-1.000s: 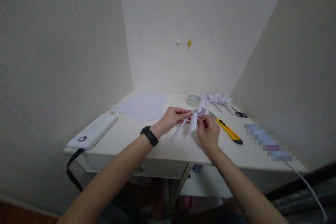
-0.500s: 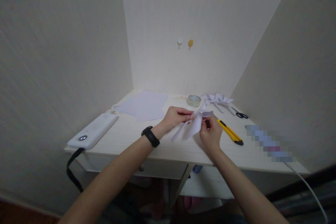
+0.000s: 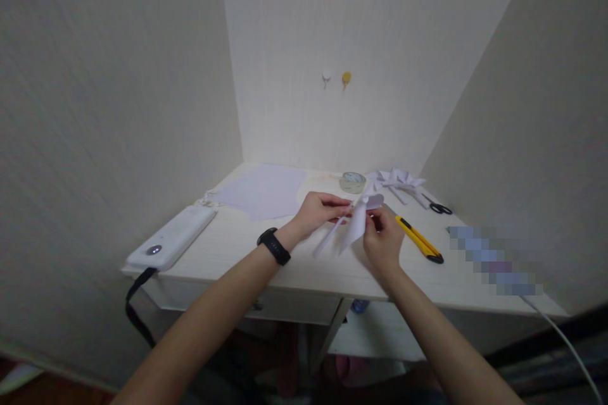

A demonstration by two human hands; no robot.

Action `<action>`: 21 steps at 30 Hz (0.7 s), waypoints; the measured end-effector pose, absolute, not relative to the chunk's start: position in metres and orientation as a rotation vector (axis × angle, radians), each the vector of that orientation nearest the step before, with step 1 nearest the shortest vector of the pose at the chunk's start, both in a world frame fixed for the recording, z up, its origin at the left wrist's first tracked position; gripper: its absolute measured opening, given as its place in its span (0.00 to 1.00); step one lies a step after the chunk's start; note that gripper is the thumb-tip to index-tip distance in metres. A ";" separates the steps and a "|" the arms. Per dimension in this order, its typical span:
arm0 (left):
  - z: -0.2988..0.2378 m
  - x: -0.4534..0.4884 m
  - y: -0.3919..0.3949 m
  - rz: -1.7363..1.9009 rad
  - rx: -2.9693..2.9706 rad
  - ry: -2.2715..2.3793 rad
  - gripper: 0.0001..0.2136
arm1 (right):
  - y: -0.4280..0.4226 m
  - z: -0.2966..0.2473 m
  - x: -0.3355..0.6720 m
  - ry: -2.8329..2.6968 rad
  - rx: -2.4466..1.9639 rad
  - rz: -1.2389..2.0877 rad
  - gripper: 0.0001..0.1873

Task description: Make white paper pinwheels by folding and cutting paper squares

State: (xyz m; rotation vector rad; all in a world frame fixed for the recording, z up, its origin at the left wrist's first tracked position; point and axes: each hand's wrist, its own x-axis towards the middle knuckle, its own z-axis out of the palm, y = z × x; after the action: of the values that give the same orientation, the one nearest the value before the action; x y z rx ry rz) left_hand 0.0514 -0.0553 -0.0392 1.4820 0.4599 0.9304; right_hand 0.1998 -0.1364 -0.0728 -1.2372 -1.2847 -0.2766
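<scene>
Both hands work a white folded paper piece [image 3: 357,223] just above the pale wooden table [image 3: 285,266]. My left hand [image 3: 317,212], a black band on its wrist, pinches the paper's left side at the top. My right hand [image 3: 382,238] grips its right side, fingers curled round it. A thin rolled paper stick [image 3: 327,242] slants down to the left from the piece.
A yellow utility knife [image 3: 418,239] lies right of my hands, black scissors [image 3: 439,207] beyond it. A tape roll [image 3: 353,181] and a finished paper pinwheel [image 3: 396,179] sit at the back. White sheets [image 3: 263,191] lie back left, a white power bank [image 3: 171,238] at the left edge.
The paper's top flap has been bent over toward the right between my fingers. Both hands stay in nearly the same spot; the view has shifted slightly.
</scene>
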 end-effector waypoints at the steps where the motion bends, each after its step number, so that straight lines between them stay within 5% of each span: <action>1: -0.038 0.051 -0.055 0.934 1.499 0.467 0.19 | -0.136 -0.073 0.200 -1.288 -1.241 -0.268 0.06; 7: -0.036 0.050 -0.054 1.055 1.892 0.581 0.09 | -0.137 -0.074 0.200 -1.312 -1.267 -0.253 0.06; 21: -0.044 0.052 -0.061 1.020 2.402 0.611 0.13 | -0.137 -0.076 0.201 -1.362 -1.304 -0.235 0.06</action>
State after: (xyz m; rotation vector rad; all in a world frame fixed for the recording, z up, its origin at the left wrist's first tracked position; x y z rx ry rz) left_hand 0.0519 -0.0611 -0.0442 2.4016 0.6107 1.0204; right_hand 0.2008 -0.1371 -0.0756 -1.3035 -1.3624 -0.2347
